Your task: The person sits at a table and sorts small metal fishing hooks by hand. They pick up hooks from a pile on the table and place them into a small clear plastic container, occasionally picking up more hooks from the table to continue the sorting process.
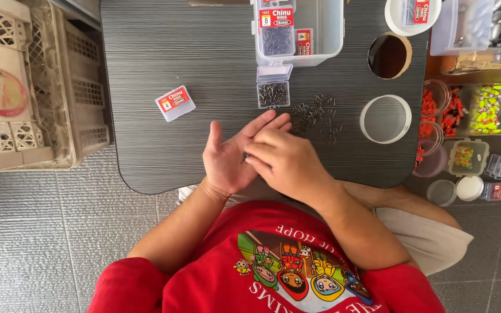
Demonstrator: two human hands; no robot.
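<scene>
Cupping small hooks (pixel 244 155), left hand (pixel 227 159) is held open | right hand (pixel 285 162) pinched on them | one loose hook pile (pixel 318 116), one open small box (pixel 273 93) | dark ribbed surface (pixel 163 52), tiled floor (pixel 30 232)

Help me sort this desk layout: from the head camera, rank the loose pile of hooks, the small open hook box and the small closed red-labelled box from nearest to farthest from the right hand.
From the right hand:
1. Loose pile of hooks, just beyond the fingertips.
2. Small open hook box, farther up the table.
3. Small closed red-labelled box, off to the left.
</scene>
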